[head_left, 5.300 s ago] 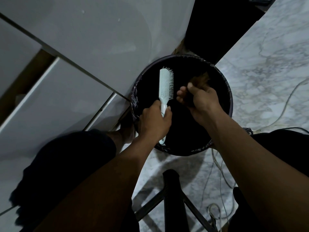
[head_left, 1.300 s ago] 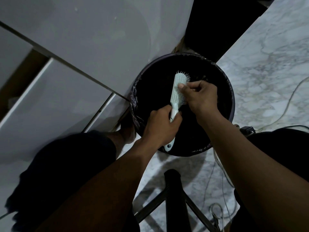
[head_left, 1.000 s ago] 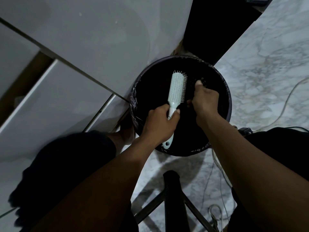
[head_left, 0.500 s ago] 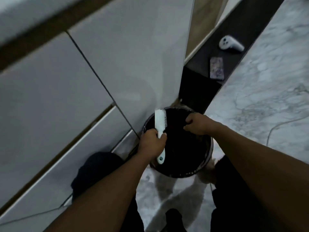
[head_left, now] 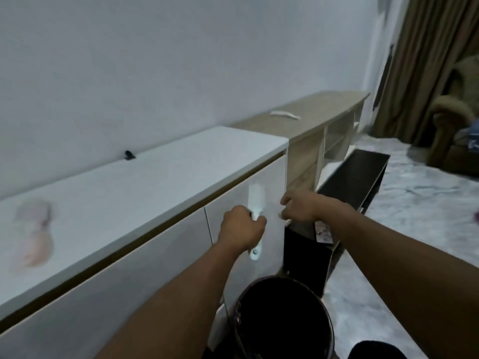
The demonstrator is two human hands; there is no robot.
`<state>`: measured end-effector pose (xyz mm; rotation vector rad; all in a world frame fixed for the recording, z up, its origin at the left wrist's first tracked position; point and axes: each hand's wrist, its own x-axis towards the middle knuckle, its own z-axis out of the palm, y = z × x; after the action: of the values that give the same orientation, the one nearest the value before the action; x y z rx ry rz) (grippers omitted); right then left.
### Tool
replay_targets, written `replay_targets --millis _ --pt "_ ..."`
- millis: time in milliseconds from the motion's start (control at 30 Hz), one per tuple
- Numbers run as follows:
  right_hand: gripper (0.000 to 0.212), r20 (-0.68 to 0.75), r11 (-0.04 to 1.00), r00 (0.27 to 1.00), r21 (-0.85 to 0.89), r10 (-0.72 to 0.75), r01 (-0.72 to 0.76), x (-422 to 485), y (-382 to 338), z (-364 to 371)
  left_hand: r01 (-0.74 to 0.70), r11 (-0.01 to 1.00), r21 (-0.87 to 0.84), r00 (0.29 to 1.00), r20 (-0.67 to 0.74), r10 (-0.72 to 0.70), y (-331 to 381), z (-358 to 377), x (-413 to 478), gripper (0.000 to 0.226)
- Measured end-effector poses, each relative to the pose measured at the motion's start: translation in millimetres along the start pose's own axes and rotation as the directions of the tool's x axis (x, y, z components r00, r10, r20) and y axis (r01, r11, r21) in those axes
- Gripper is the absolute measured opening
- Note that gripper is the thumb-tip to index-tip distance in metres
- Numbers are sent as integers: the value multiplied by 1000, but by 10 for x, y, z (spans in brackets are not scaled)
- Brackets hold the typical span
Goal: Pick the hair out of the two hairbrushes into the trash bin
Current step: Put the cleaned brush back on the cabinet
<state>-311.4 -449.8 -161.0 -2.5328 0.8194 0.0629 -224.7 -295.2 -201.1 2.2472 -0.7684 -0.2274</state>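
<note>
My left hand (head_left: 242,230) grips the handle of a pale mint hairbrush (head_left: 255,200), held upright in front of the white cabinet with its bristle head up. Just right of the brush head, my right hand (head_left: 300,207) has its fingers curled; the blur hides whether anything is pinched in them. The black-lined round trash bin (head_left: 328,322) stands on the floor below both hands, at the bottom of the view. A blurred pinkish object (head_left: 36,237), possibly a second brush, lies on the cabinet top at far left.
A long white cabinet (head_left: 145,182) runs along the wall at left. A wooden shelf unit (head_left: 318,117) with a white object (head_left: 284,114) on top follows it. A black low board (head_left: 355,174) and marble floor (head_left: 414,203) lie right; an armchair (head_left: 456,125) stands far right.
The view has swung up from the bin to the cabinet and room. Both hands have risen out of the bin, the left still holding the brush.
</note>
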Motion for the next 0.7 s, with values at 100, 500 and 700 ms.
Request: replay_targets --millis 100,500,700 --pt "60 -38 997 998 -62 -54 51 -149 -269 -385 -69 997 29 996 -51 70 333 -448 0 30" --pt "56 -211 971 952 -130 -224 200 -385 -1286 -1379 -76 995 65 951 -295 92 863 -1850 71 22" --pt "55 -143 954 944 -81 -296 287 -194 -1839 -1182 139 986 89 907 -412 -91 396 -2326 -9 17"
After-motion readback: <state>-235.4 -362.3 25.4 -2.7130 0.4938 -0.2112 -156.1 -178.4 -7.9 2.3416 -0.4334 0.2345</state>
